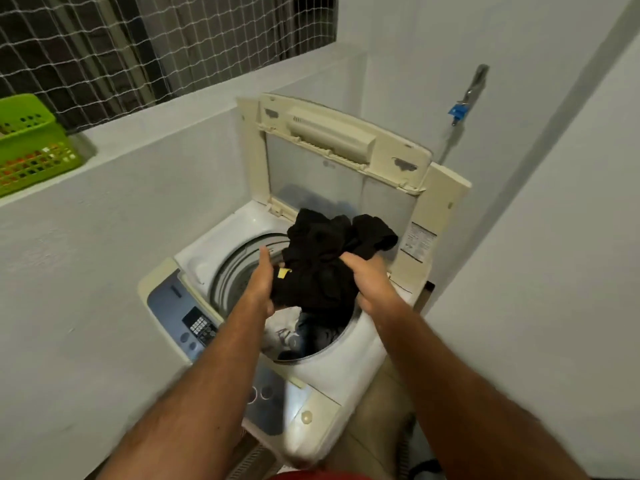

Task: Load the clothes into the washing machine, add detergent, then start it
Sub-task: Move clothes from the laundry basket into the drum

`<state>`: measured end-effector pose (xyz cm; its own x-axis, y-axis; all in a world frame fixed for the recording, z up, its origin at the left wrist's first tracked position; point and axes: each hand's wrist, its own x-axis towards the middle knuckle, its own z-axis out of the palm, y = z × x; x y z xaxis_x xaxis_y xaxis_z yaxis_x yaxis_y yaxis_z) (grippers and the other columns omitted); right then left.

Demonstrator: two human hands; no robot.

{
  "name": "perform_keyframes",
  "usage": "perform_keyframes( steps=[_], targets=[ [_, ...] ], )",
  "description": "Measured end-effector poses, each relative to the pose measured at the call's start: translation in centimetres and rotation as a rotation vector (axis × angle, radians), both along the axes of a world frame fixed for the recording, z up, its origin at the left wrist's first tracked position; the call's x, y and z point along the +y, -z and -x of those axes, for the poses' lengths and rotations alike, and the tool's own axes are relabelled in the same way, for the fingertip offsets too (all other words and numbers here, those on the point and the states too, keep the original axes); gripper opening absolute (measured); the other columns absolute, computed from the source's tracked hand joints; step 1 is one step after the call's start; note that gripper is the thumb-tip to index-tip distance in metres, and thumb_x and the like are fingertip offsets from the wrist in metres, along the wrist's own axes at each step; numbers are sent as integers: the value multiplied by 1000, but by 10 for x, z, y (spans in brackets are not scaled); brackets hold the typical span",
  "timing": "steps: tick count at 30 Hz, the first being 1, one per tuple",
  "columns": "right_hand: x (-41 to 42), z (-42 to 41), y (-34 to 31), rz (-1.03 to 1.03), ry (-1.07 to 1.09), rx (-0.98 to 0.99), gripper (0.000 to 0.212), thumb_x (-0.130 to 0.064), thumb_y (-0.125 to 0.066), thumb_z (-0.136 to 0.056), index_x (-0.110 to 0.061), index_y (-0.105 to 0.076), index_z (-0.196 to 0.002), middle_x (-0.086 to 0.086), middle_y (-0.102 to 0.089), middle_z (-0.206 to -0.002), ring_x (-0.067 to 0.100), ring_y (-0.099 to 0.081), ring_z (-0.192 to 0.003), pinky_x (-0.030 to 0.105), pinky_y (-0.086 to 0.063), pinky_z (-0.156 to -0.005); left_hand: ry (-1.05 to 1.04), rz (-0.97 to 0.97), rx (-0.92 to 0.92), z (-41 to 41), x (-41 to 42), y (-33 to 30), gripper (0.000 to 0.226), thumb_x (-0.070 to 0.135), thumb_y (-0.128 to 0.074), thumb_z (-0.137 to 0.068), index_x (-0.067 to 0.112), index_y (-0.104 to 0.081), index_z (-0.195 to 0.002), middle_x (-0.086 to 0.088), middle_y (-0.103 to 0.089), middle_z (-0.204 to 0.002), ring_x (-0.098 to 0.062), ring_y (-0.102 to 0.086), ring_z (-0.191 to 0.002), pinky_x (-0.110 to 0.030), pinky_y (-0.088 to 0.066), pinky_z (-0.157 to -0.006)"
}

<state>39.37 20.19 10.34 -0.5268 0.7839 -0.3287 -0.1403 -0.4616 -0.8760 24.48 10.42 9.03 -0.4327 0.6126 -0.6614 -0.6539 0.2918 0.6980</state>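
Both hands hold a bundle of black clothes (325, 268) above the open drum (242, 268) of the top-loading washing machine (349, 348). The left hand (261, 284) presses its side with the fingers largely straight, a yellow tag showing beside it; the right hand (369, 278) has a closed grip, fingers curled into the cloth. Other garments already lie low in the drum near the front, pale and dark ones together.

To do this step well, I would lower the bundle straight down through the middle of the opening and let go only once it sits below the rim, so that no sleeve hangs over the edge and catches under the lid.

The raised lid (341, 157) stands just behind the bundle and limits the far side. The control panel (183, 317) lies at the left, the wall close on the right; the free room is upward and towards the person, and inside the drum
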Motion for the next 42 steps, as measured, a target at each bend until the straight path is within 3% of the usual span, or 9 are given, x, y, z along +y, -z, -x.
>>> perform_keyframes(
  steps=[2,6,11,17,19,25,29,31,42],
  targets=[
    [-8,22,17,-10,-10,-106,43,-4,-68,-85,-7,-60,-128,17,-70,-115,33,-69,-103,47,-56,-90,-56,29,8,17,-14,9,77,74,-25,-88,9,-64,-96,-19,-70,-97,-33,-69,-88,-45,-58,-71],
    [-22,53,57,48,-47,-241,54,-5,-69,-86,-8,-52,-137,15,-66,-119,35,-64,-107,50,-51,-96,-117,62,12,41,-39,24,70,70,-25,-91,11,-64,-89,-10,-71,-70,-20,-69,-52,-27,-51,-40],
    [-34,76,90,147,-44,-438,68,-13,-71,-85,-8,-41,-146,19,-59,-131,39,-59,-115,51,-49,-101,-75,60,18,45,-57,41,67,73,-29,-88,18,-67,-95,-3,-75,-73,-15,-72,-61,-26,-53,-46],
    [-28,100,80,255,-218,-485,86,-37,-77,-78,-23,-31,-149,10,-51,-140,34,-53,-122,51,-48,-97,-84,75,132,46,-54,44,70,71,-29,-90,20,-51,-133,-4,-52,-135,-19,-49,-119,-39,-39,-98],
    [-25,95,78,177,-334,-612,81,-39,-71,-86,-21,-27,-152,12,-44,-144,35,-48,-126,52,-49,-94,-83,104,166,44,-56,43,69,68,-30,-92,19,-46,-138,-5,-46,-143,-21,-43,-127,-41,-35,-101],
    [-21,66,74,61,-396,-613,29,-32,-62,-94,-13,-62,-116,14,-58,-111,29,-58,-102,38,-52,-74,9,143,268,23,-45,39,52,56,-39,-96,20,-51,-132,-1,-50,-134,-21,-46,-126,-41,-42,-98],
    [-17,25,68,56,-334,-496,32,-34,-62,-94,-16,-60,-121,8,-62,-118,27,-61,-111,44,-56,-87,125,77,360,-17,-24,31,32,51,-45,-96,23,-60,-104,4,-59,-108,-13,-58,-99,-33,-49,-81],
    [-12,-3,65,9,-275,-456,21,-34,-63,-93,-21,-63,-110,7,-66,-112,24,-65,-106,40,-59,-79,206,20,413,-44,-11,28,32,47,-47,-96,18,-62,-99,0,-62,-100,-16,-60,-88,-32,-50,-70],
    [13,-255,71,45,164,-423,15,-28,-61,-94,-16,-64,-101,11,-71,-101,25,-72,-87,29,-55,-56,746,-96,707,-242,63,37,21,43,-52,-94,24,-63,-94,-1,-67,-97,-16,-62,-92,-35,-52,-82]
  ],
)
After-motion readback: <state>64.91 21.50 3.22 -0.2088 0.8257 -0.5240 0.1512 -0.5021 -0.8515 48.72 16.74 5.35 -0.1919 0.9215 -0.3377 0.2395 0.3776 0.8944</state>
